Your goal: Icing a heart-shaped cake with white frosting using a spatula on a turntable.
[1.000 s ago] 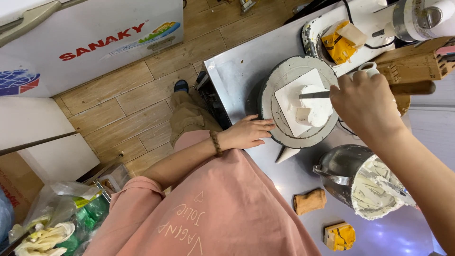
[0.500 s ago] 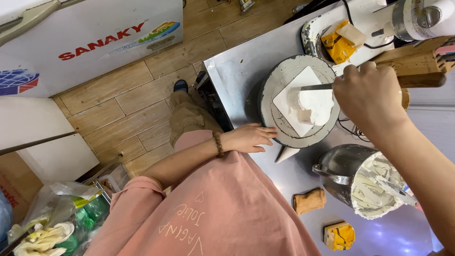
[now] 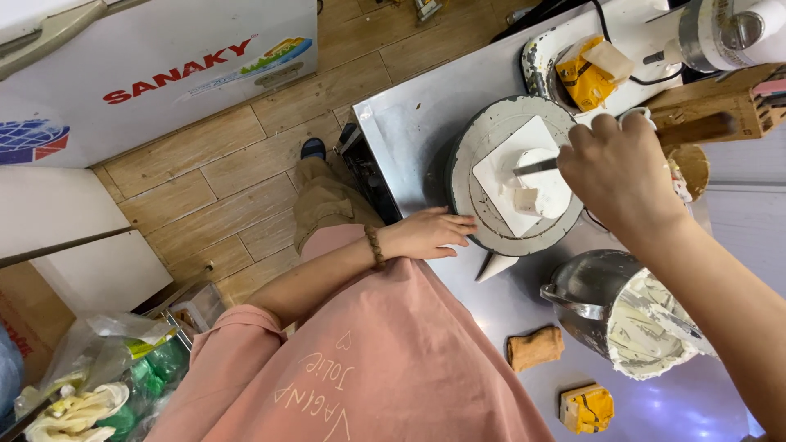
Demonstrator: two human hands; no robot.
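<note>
A small white frosted cake (image 3: pixel 542 182) sits on a white square board (image 3: pixel 501 172) atop a round grey turntable (image 3: pixel 479 135) on the steel table (image 3: pixel 409 131). My right hand (image 3: pixel 622 176) grips a palette knife (image 3: pixel 536 166) whose blade lies against the cake's top. My left hand (image 3: pixel 426 233), with a bead bracelet at the wrist, rests flat on the turntable's near rim, fingers spread and holding nothing.
A metal bowl of white cream (image 3: pixel 630 319) stands near my right forearm. A brown cloth (image 3: pixel 535 348) and a yellow packet (image 3: pixel 588 407) lie nearby. Behind the turntable are a tray (image 3: pixel 536 69), a mixer (image 3: pixel 729 33) and a wooden block (image 3: pixel 720 115). A white chest freezer (image 3: pixel 164 65) stands on the floor.
The board and cake have turned a little on the turntable. My left hand shifted along the rim. My right hand moved the knife slightly across the cake.
</note>
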